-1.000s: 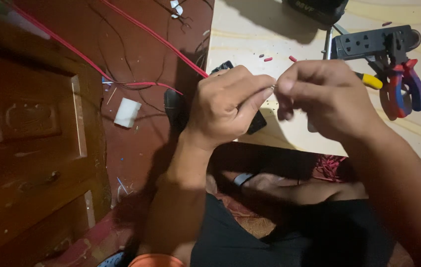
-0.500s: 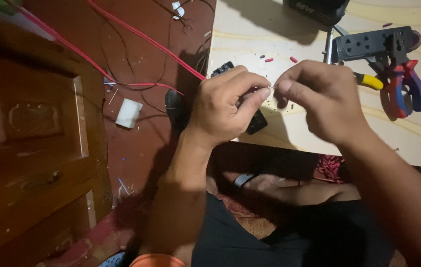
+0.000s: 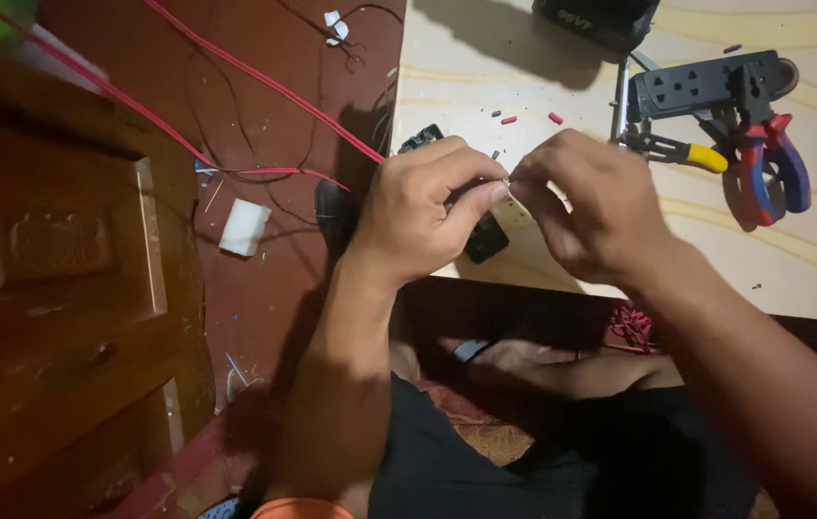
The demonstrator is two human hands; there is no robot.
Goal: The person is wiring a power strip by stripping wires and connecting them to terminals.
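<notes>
Two hands meet fingertip to fingertip above the edge of a pale board [image 3: 524, 77]. Between the thumb and forefinger of the left hand [image 3: 418, 216] a small thin bit of wire [image 3: 505, 180] is pinched, and the fingers of the right hand [image 3: 586, 211] close on it from the other side; it is too small to tell more about it. The other fingers of both hands are curled in. A black boxy part [image 3: 480, 235] sits just under the left hand, half hidden by it.

Beyond the right hand, on the board, lie a dark power strip [image 3: 706, 85], a tool with a yellow handle [image 3: 706, 157] and pliers with red and blue grips [image 3: 764, 178], close together. Small red snippets [image 3: 555, 118] lie near the fingers. To the left, a red cable [image 3: 264, 86] runs across the reddish floor [image 3: 283, 288], with a white block [image 3: 243, 227] beside a wooden cabinet [image 3: 53, 288].
</notes>
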